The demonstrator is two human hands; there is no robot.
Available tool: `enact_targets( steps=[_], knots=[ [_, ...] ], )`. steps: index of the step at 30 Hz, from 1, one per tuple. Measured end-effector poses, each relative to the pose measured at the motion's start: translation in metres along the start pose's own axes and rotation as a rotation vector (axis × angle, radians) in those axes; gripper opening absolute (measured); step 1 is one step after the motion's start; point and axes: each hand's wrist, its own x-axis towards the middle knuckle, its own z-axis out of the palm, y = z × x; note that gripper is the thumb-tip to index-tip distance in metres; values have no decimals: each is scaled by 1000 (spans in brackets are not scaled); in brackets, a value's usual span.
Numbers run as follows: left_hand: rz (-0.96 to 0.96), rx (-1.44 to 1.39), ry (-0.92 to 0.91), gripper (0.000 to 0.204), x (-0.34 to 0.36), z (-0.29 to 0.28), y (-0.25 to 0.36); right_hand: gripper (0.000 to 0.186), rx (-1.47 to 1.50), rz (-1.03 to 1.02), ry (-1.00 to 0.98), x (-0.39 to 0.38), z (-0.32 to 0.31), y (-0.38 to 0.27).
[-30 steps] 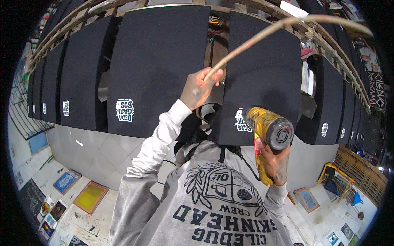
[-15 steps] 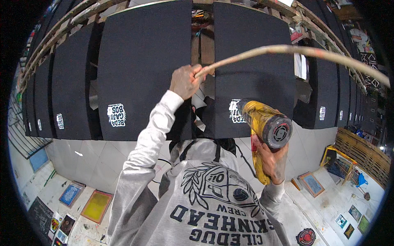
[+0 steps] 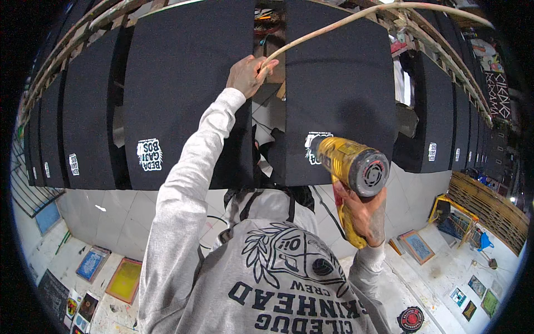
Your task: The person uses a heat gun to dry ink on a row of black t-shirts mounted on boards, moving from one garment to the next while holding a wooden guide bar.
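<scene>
My left hand (image 3: 247, 75) is closed around one end of a long beige cord-like length (image 3: 328, 29), which arches away to the far right. That hand is above the gap between two black fabric panels. In my right hand (image 3: 364, 212) is a yellow heat gun (image 3: 349, 161) with a dark round rear end, gripped by its handle. Its nozzle points left, over the white print (image 3: 313, 146) on the right black panel (image 3: 339, 83); the nozzle's tip partly covers that print. The left black panel (image 3: 186, 78) bears a similar white print (image 3: 150, 155) near its front edge.
More black panels (image 3: 92, 106) with white prints stand in a row to both sides. Wooden rails (image 3: 75, 42) run behind them. Framed screens (image 3: 123, 280), a blue-faced frame (image 3: 416, 246) and a woven bamboo panel (image 3: 489, 209) are around the lower sides.
My left hand has moved farther away, and the beige length has risen toward the far edge with it. The heat gun has shifted slightly left in the view, still in my right hand.
</scene>
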Motion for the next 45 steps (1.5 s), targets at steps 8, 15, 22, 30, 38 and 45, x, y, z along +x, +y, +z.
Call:
enact_targets(
  steps=[8,15,22,30,38,45],
  knots=[
    [84,111,122,49,0,6,-4,36,93,0,19,-2,3,-3],
    [12,152,81,52,3,9,-5,26,38,16,4,2,3,-2],
    [10,106,78,53,2,10,-6,27,86,-33,32,10,8,-4],
    [3,49,18,51,4,5,-4,37,116,46,-12,14,8,-2],
    [-3,147,43,48,12,10,2,32,88,82,-27,11,6,-6],
    [-93,120,-51,60,68,12,28,48,136,123,17,3,-8,-6]
  ],
)
